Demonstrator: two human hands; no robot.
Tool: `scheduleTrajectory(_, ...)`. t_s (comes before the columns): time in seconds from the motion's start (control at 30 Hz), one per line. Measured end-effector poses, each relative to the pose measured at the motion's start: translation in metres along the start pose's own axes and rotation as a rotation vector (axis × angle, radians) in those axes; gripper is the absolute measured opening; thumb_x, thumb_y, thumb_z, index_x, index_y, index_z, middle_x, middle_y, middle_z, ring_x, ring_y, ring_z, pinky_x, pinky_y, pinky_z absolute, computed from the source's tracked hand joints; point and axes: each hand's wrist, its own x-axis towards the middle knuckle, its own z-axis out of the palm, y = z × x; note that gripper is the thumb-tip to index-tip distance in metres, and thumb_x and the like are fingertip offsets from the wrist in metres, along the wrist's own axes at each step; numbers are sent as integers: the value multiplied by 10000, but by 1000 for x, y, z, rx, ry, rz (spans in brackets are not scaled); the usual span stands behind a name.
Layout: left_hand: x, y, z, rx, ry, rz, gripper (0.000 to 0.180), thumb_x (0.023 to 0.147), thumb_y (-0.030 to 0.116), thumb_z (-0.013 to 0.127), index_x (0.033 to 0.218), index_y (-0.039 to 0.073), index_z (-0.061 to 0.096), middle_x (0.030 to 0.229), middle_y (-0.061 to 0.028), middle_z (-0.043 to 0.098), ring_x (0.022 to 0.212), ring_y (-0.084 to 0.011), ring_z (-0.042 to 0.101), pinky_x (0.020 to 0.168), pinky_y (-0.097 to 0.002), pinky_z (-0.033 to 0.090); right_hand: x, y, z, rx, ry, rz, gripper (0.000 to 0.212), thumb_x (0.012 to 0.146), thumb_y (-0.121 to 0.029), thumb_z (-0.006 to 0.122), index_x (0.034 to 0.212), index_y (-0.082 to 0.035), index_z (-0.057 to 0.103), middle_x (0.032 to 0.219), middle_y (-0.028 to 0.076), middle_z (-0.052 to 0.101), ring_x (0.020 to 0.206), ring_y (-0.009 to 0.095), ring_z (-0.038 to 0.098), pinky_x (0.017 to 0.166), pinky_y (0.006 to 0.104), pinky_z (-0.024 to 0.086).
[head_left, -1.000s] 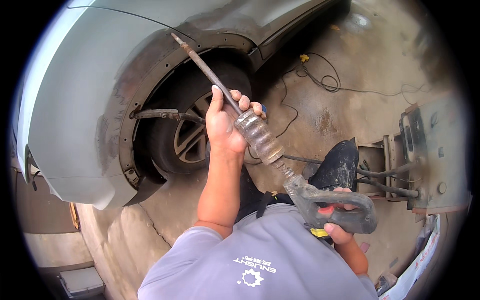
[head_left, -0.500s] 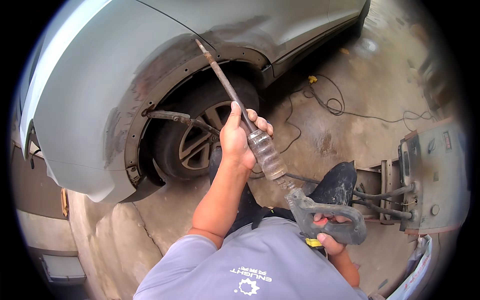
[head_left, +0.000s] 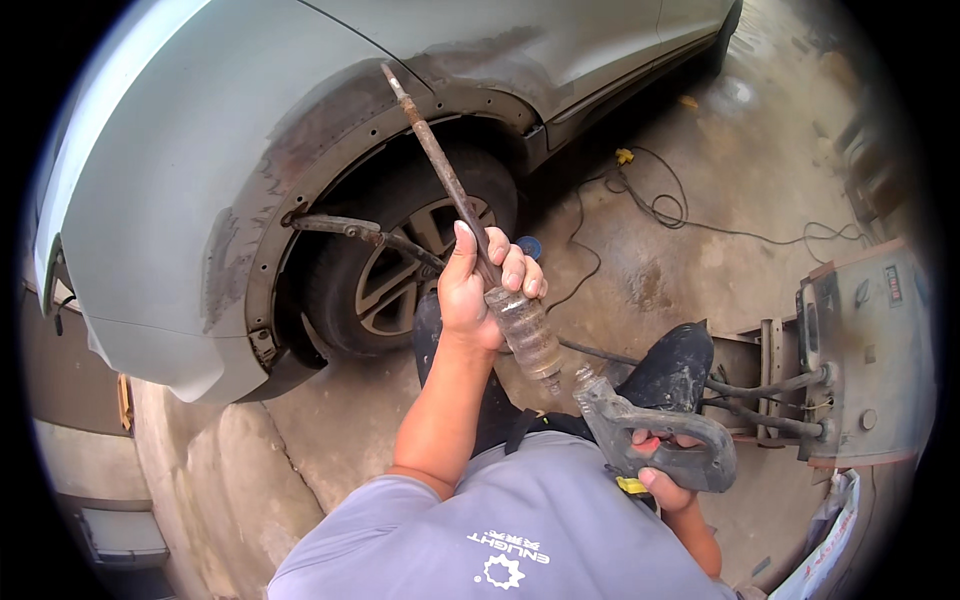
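My left hand (head_left: 475,295) is wrapped round a slide hammer, a long rusty steel rod (head_left: 437,155) with a ribbed cylindrical weight (head_left: 528,330) just below my fingers. The rod slants up and to the left. Its thin tip overlaps the worn wheel-arch panel (head_left: 320,125) of a grey car; I cannot tell whether it touches. My right hand (head_left: 665,485) grips the loop handle of a dark pistol-shaped welding gun (head_left: 655,440) with a red button. Between the gun's nose and the rod's lower end there is a small gap.
A metal clamp arm (head_left: 340,228) hooks onto the wheel-arch edge in front of the wheel (head_left: 400,290). At right stands a grey machine box (head_left: 875,350) with thick cables (head_left: 770,425). A thin black cable (head_left: 745,237) with a yellow plug (head_left: 625,157) lies on the floor.
The slide hammer's lower end has come apart from the gun's nose. My left hand has moved the hammer slightly up and left; the gun has barely moved.
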Motion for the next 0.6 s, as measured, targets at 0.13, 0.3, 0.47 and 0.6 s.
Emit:
scheduleTrajectory(0.13, -7, 10, 3, -18, 85, 21, 525, 1104, 563, 328, 820, 142, 461, 621, -25, 519, 641, -255, 546, 663, -412, 478, 5, 5, 1, 25, -17, -48, 615, 745, -46, 698, 1333, -89, 525, 1203, 107, 589, 1111, 267, 579, 969, 464, 483)
scheduleTrajectory(0.3, -9, 12, -4, -39, 98, 4, 536, 1090, 577, 364, 835, 123, 491, 657, -54, 547, 669, -288, 573, 675, -441, 490, 5, -4, -6, 6, -69, 0, 632, 735, -38, 678, 1342, -108, 518, 1211, 112, 581, 1104, 273, 575, 978, 477, 474)
scheduleTrajectory(0.47, -5, 8, 4, 15, 88, 25, 502, 1104, 533, 365, 843, 124, 491, 685, -30, 519, 709, -248, 518, 724, -415, 465, 2, -3, -12, 100, -167, 5, 729, 753, -18, 653, 1445, -161, 475, 1222, 129, 579, 1147, 289, 561, 1021, 516, 453)
scheduleTrajectory(0.6, 0, 5, 3, 29, 71, 26, 486, 1107, 511, 375, 852, 112, 485, 725, -37, 526, 756, -254, 518, 751, -421, 458, -9, 5, -19, 113, -201, -32, 832, 772, -6, 626, 1556, -186, 412, 1221, 134, 578, 1191, 290, 541, 1130, 572, 352)
